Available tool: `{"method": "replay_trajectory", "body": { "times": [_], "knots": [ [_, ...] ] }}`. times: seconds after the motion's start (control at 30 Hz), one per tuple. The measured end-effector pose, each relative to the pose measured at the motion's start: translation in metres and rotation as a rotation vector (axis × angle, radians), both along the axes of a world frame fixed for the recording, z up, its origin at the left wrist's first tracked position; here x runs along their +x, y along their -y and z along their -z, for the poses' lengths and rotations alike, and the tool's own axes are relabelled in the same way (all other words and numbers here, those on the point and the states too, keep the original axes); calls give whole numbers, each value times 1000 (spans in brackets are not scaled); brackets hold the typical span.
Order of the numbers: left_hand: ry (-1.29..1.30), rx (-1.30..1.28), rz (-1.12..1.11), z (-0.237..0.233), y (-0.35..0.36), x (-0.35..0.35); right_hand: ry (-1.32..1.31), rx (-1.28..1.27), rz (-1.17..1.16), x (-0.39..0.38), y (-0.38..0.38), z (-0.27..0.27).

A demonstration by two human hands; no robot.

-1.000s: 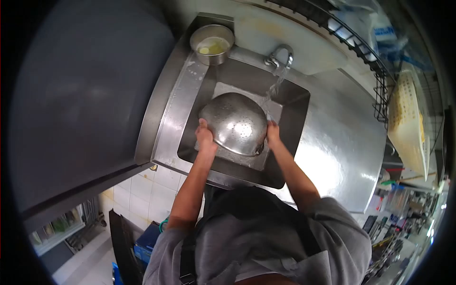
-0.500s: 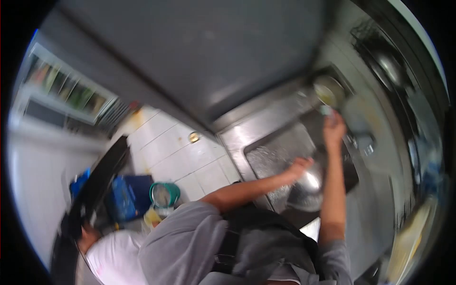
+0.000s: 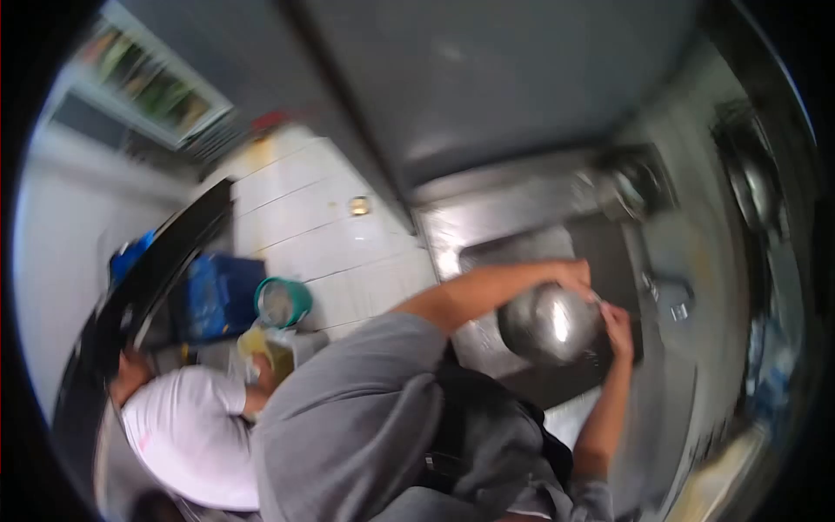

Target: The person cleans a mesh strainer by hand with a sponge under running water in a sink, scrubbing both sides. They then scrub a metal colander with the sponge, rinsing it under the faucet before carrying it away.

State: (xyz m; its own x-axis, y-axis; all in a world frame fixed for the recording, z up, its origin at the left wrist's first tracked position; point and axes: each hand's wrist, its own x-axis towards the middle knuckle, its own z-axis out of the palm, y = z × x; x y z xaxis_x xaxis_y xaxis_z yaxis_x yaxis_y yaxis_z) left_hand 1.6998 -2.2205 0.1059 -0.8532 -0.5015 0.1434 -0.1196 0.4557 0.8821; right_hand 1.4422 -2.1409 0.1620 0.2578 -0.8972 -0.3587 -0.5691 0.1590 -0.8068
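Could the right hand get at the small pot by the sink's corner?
Probably, but not at once: the right hand and left hand both grip the metal bowl over the sink. The way to the blurred pot looks free.

That bowl (image 3: 550, 324) between your left hand (image 3: 576, 277) and right hand (image 3: 617, 329) is bare metal, polished, throwing back a bright streak of light. The sink (image 3: 513, 248) under it, right of centre, is sheet steel too: duller, brushed, with soft glare along its rim. Bottom centre, your shirt (image 3: 348, 418) is matt grey cloth, and the strap (image 3: 452, 426) across it is a darker fabric. Left of centre, the floor tiles (image 3: 322, 235) are pale, glazed and smooth. The bucket (image 3: 283, 301) looks like green plastic, the crate (image 3: 217, 291) blue plastic. Lower left, another person's top (image 3: 178, 435) is white cloth. Across the top runs a grey panel (image 3: 487, 70), flat and matt.
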Motion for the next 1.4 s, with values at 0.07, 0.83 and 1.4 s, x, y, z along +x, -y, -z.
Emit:
{"method": "replay_trajectory", "body": {
  "times": [0.07,0.83,1.4],
  "knots": [
    [280,-90,-290,-34,-5,-32,41,22,392,-7,-44,18],
    [393,14,-504,-32,-132,-56,819,131,1066,31,-40,26],
    [87,1449,-475,35,-117,9,800,362,406,-12,21,-29]
  ]
}}
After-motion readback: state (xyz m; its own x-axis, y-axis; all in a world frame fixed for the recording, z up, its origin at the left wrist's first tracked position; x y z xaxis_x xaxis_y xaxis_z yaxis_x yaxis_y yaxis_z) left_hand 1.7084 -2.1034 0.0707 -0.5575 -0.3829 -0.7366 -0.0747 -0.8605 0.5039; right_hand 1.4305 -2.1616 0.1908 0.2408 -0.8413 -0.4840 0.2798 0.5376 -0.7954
